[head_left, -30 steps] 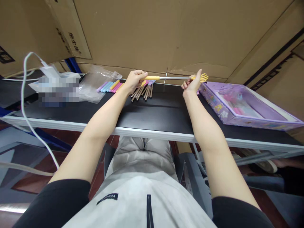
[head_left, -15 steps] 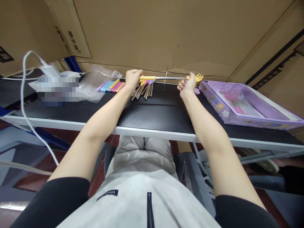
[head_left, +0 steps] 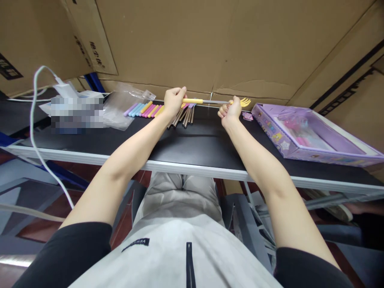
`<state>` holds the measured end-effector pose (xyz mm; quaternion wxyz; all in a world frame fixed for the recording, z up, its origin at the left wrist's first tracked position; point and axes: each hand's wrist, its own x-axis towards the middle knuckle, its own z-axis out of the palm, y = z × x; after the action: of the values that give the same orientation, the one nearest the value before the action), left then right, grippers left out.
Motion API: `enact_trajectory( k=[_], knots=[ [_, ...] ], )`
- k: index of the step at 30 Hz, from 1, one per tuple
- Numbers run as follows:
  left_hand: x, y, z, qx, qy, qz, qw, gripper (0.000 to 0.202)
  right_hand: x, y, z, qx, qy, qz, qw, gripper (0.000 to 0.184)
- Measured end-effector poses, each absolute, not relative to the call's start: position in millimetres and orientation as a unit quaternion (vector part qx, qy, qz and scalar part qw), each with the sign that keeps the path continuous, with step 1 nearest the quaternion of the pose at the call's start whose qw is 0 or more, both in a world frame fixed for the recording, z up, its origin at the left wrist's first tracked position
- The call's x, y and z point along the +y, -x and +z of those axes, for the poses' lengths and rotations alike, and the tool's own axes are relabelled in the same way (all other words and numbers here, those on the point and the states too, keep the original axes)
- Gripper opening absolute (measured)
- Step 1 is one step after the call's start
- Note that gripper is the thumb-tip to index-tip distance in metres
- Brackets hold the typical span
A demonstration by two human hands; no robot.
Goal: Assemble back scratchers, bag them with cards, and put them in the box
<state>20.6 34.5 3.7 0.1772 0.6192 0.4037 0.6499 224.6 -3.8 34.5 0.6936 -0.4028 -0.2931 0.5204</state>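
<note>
A telescopic back scratcher point(head_left: 214, 102) lies level across both hands, with a yellow grip, a metal rod and a yellow claw head. My left hand point(head_left: 174, 101) is closed around its yellow grip. At the other end, my right hand point(head_left: 231, 110) grips the rod just below the claw, whose tines stick out to the right. Beneath and beside my left hand are several metal rods point(head_left: 186, 119) with coloured claw heads, partly hidden by it. A row of coloured handles point(head_left: 144, 109) in purple, blue, yellow and pink lies left of that hand.
A purple open box point(head_left: 277, 140) with pink items in clear wrapping stands on the right. A small purple piece point(head_left: 247, 116) lies beside it. On the left are a clear plastic bag point(head_left: 118, 110) and a white cable point(head_left: 36, 120). Cardboard point(head_left: 186, 44) walls the back.
My hands have come closer together, and the bare metal length between them is shorter. The left hand moved right and the right hand moved left.
</note>
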Motion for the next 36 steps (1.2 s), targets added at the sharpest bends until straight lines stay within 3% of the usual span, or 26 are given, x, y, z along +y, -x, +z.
enact_trajectory(
  k=[7, 14, 20, 36],
  knots=[
    [22.0, -33.3, 6.4, 0.413, -0.597, 0.661, 0.189, 0.056, -10.2, -224.0, 38.1, -0.31, 0.398, 0.534, 0.678, 0.059],
    [12.9, -28.4, 21.1, 0.363, -0.621, 0.677, 0.157, 0.055, -17.0, -217.2, 53.1, -0.357, 0.407, 0.521, 0.66, 0.072],
    [7.4, -23.5, 20.2, 0.441, -0.638, 0.601, 0.196, 0.051, -18.9, -219.8, 52.9, -0.309, 0.418, 0.5, 0.693, 0.061],
    [-4.8, -34.9, 15.9, 0.483, -0.625, 0.57, 0.224, 0.047, -17.0, -218.7, 42.4, -0.356, 0.401, 0.494, 0.684, 0.064]
  ],
)
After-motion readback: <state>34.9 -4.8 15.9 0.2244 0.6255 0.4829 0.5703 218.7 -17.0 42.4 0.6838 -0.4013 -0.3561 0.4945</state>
